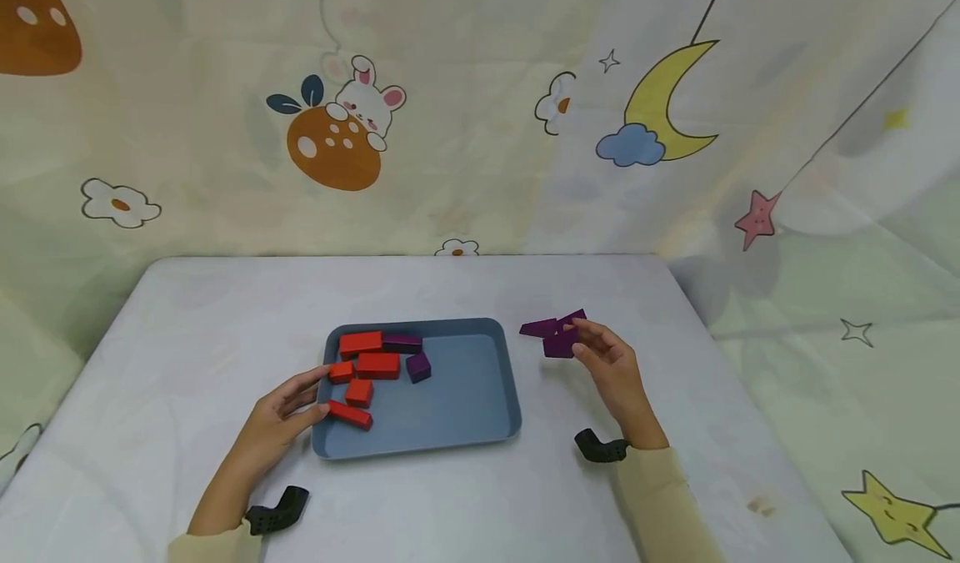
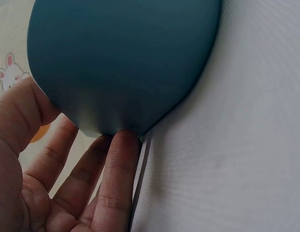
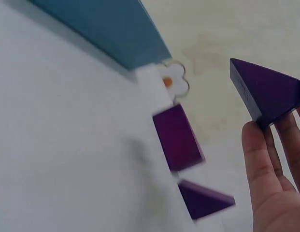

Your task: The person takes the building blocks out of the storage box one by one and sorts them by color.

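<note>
My left hand (image 1: 279, 417) holds the left end of a blue-grey tray (image 1: 465, 439), its thumb and fingers spread along the rim. The tray's outer wall (image 2: 125, 63) fills much of the left wrist view, with fingertips against its edge. My right hand (image 1: 611, 371) pinches a purple triangular block (image 3: 268, 92) between thumb and fingers, to the right of the tray. Close behind it, a purple four-sided block (image 3: 178, 137) and a smaller purple triangular block (image 3: 204, 199) lie on the table.
Inside the tray's left half lie several red blocks (image 1: 378, 366), a long purple block (image 1: 402, 344) and a small purple block (image 1: 418, 368). The white table (image 1: 480, 513) ends at a patterned cloth backdrop (image 1: 465, 146). Black wrist mounts (image 1: 279, 510) sit on both wrists.
</note>
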A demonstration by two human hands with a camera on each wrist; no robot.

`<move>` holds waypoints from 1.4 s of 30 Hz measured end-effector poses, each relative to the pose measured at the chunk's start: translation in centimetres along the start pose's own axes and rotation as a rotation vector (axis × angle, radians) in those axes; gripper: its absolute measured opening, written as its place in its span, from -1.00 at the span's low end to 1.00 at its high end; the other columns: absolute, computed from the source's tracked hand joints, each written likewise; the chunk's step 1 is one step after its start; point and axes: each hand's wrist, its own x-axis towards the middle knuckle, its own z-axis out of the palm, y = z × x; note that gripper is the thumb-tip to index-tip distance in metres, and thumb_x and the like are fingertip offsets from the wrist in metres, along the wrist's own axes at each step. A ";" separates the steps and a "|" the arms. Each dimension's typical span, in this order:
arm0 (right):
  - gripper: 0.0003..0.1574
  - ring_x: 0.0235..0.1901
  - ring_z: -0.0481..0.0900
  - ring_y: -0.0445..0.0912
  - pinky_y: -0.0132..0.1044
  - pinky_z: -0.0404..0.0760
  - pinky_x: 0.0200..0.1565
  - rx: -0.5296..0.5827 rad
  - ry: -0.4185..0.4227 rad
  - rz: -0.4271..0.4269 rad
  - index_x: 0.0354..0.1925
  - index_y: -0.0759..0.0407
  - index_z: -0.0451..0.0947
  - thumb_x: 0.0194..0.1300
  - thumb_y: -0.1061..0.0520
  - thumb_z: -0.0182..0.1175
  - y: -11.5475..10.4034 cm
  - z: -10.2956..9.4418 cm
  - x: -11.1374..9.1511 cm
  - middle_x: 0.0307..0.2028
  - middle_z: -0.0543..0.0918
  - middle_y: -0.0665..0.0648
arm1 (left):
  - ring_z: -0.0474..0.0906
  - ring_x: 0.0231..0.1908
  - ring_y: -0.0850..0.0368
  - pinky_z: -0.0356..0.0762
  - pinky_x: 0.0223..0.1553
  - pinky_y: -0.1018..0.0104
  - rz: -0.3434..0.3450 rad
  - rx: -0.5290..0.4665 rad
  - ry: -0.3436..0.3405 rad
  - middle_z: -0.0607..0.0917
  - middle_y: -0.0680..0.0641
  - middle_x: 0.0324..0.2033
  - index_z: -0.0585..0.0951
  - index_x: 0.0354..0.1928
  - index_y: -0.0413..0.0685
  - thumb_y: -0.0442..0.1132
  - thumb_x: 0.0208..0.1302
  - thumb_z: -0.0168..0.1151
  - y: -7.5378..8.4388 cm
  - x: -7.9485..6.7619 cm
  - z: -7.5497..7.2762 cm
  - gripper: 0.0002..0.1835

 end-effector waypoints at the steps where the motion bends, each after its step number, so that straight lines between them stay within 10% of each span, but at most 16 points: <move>1: -0.49 0.18 0.65 -0.24 -0.41 0.64 0.19 0.009 -0.001 -0.007 0.41 0.54 0.42 0.60 0.38 0.17 0.1 -0.5 0.2 0.15 0.74 -0.06 | 0.44 0.46 -0.29 0.53 0.13 0.44 0.000 0.000 0.002 0.45 -0.30 0.53 0.42 0.60 -0.09 -0.17 0.53 0.38 0.0 0.0 0.0 -0.32; 12: -0.48 0.24 0.62 -0.28 -0.45 0.55 0.28 -0.056 -0.016 -0.061 0.45 0.61 0.31 0.69 0.33 0.05 1.0 -5.4 2.7 0.21 0.70 -0.08 | 0.42 0.45 -0.35 0.50 0.03 0.59 -0.012 -0.016 0.009 0.42 -0.34 0.53 0.42 0.60 -0.15 -0.19 0.53 0.38 0.0 -0.3 -0.1 -0.31; 26: -0.47 0.19 0.56 -0.37 -0.56 0.50 0.24 -0.140 0.085 0.066 0.46 0.64 0.27 0.70 0.35 -0.01 2.1 -8.0 5.5 0.13 0.66 -0.19 | 0.47 0.42 -0.22 0.54 0.04 0.56 -0.007 -0.016 0.008 0.42 -0.34 0.53 0.41 0.59 -0.18 -0.20 0.53 0.39 0.2 0.0 0.1 -0.31; 34: -0.45 0.22 0.49 -0.37 -0.60 0.46 0.21 -0.255 0.065 0.222 0.51 0.57 0.27 0.70 0.36 -0.03 2.7 -8.1 6.3 0.48 0.37 0.55 | 0.54 0.33 0.14 0.52 0.04 0.56 -0.002 -0.016 0.011 0.43 -0.33 0.53 0.42 0.59 -0.16 -0.19 0.53 0.38 0.3 -0.1 0.1 -0.32; 38: -0.45 0.27 0.47 -0.30 -0.61 0.45 0.23 -0.255 0.068 0.260 0.52 0.57 0.25 0.70 0.37 -0.05 2.9 -8.0 6.3 0.51 0.34 0.56 | 0.49 0.40 -0.14 0.54 0.04 0.55 -0.006 -0.015 0.010 0.44 -0.34 0.52 0.42 0.59 -0.16 -0.20 0.53 0.38 0.3 0.0 0.2 -0.32; 42: -0.44 0.21 0.47 -0.36 -0.63 0.44 0.22 -0.261 0.077 0.274 0.54 0.55 0.25 0.70 0.39 -0.05 3.2 -8.0 6.3 0.51 0.33 0.55 | 0.52 0.34 0.10 0.55 0.05 0.55 0.002 -0.028 0.004 0.42 -0.33 0.54 0.42 0.59 -0.18 -0.22 0.52 0.38 0.3 -0.1 0.1 -0.32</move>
